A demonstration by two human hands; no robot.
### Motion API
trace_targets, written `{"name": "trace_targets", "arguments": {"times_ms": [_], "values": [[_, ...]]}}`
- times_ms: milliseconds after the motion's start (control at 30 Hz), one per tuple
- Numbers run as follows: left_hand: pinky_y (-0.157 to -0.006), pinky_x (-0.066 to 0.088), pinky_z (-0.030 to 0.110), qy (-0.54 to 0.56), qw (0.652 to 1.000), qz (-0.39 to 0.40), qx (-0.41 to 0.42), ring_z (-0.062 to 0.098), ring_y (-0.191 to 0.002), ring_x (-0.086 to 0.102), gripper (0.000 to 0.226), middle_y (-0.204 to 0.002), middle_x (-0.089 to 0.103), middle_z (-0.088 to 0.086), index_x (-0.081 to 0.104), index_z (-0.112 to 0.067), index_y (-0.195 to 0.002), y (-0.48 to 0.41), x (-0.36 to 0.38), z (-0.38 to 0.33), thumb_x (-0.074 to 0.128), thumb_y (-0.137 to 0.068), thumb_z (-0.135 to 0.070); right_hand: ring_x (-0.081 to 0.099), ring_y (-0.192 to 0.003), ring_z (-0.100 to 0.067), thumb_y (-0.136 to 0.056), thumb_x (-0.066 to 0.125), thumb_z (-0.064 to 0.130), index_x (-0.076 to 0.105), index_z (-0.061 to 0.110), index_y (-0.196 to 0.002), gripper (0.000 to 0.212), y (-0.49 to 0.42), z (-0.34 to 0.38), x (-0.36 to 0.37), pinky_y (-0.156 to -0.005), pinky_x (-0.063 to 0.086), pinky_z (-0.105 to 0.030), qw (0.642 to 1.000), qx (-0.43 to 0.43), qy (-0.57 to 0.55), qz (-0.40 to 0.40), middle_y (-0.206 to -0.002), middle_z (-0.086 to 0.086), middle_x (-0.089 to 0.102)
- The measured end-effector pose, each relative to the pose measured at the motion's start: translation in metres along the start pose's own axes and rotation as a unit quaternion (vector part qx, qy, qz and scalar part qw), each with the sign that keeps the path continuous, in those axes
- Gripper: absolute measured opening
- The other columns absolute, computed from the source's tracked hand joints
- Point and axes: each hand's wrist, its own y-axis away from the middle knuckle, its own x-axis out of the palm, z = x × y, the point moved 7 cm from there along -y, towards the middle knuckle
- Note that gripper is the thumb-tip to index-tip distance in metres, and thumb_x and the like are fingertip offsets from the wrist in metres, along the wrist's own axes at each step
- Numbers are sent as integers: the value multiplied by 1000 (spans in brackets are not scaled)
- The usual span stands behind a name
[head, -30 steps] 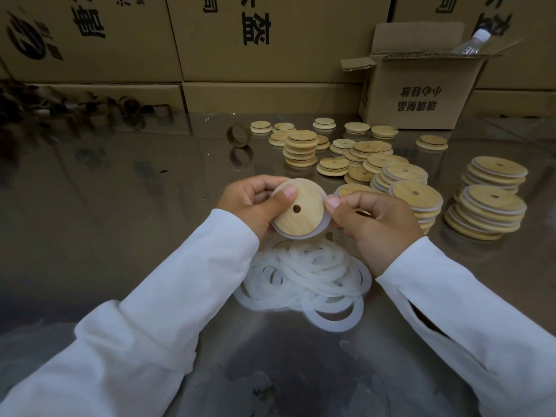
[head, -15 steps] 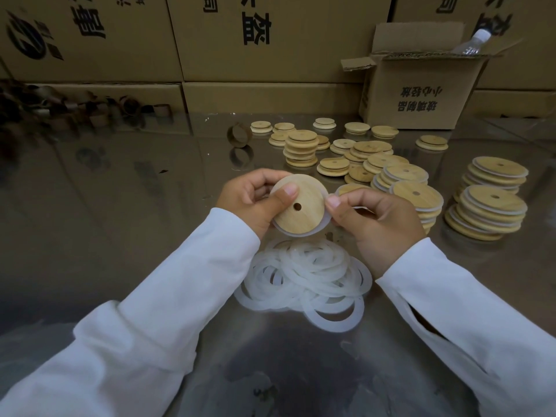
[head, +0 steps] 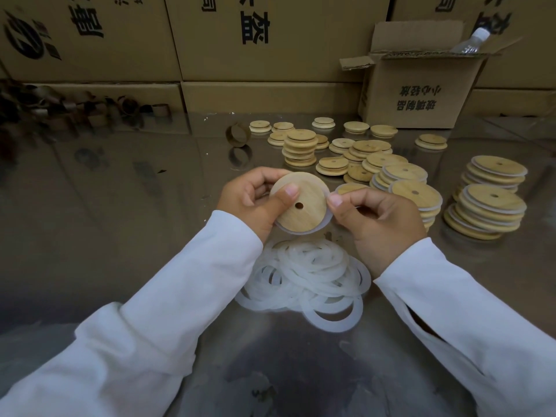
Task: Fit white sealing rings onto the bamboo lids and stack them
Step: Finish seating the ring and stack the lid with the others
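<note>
A round bamboo lid (head: 304,207) with a small centre hole is held up over the table, facing me. My left hand (head: 251,203) grips it, thumb on its face and fingers behind. A white sealing ring (head: 301,231) shows along the lid's lower and right rim. My right hand (head: 379,219) pinches the ring at the lid's right edge with thumb and forefinger. Under the hands lies a loose pile of white rings (head: 310,273). Stacks of ringed lids (head: 487,206) stand to the right, and bare lids (head: 301,145) lie further back.
The shiny metal table (head: 120,206) reflects the room. An open cardboard box (head: 421,91) with a plastic bottle (head: 471,40) stands at the back right. Large cartons (head: 240,40) line the rear. Brown tape cores (head: 237,134) lie behind the lids and along the left rear.
Both hands have kept the lid in nearly the same spot. My right thumb has shifted slightly along the lid's right edge on the ring.
</note>
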Motion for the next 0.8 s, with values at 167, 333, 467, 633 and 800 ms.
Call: {"name": "trace_targets", "arguments": {"times_ms": [167, 333, 467, 633, 800], "values": [[-63, 54, 21, -20, 999, -38, 25, 9, -70, 63, 9, -81, 66, 3, 62, -12, -87, 2, 2, -3, 60, -84, -4, 55, -59, -5, -81, 66, 28, 64, 25, -68, 13, 4, 6, -5, -53, 41, -7, 996, -36, 62, -52, -68, 3, 63], [-66, 55, 23, -18, 998, -45, 26, 7, -70, 64, 8, -80, 67, 2, 63, -11, -91, 3, 3, -4, 59, -86, -7, 58, -68, -9, -82, 64, 27, 62, 26, -71, 12, 5, 13, -4, -63, 46, -16, 994, -58, 79, -49, -74, 5, 64], [-67, 56, 25, -23, 999, -17, 29, 10, -71, 65, 10, -80, 68, 4, 64, -8, -93, 3, 5, -6, 59, -85, -7, 56, -61, -1, -82, 65, 25, 62, 26, -69, 13, 4, 15, -5, -56, 43, -7, 995, -64, 65, -37, -67, 8, 63], [-64, 57, 29, 29, 1000, -4, 6, 15, -72, 66, 11, -76, 70, 1, 65, -13, -90, 1, 3, 1, 60, -81, -10, 58, -57, -6, -79, 68, 24, 67, 23, -68, 11, 1, 11, -4, -60, 53, -22, 999, -36, -5, -9, -61, 3, 66], [-74, 54, 42, 57, 998, -34, -8, 24, -80, 66, 10, -80, 71, 5, 65, -14, -91, -2, 0, 9, 59, -84, -10, 59, -55, 1, -76, 68, 34, 67, 28, -70, 9, -1, 8, -7, -55, 49, -9, 999, -23, -35, -27, -58, 10, 66]]}}
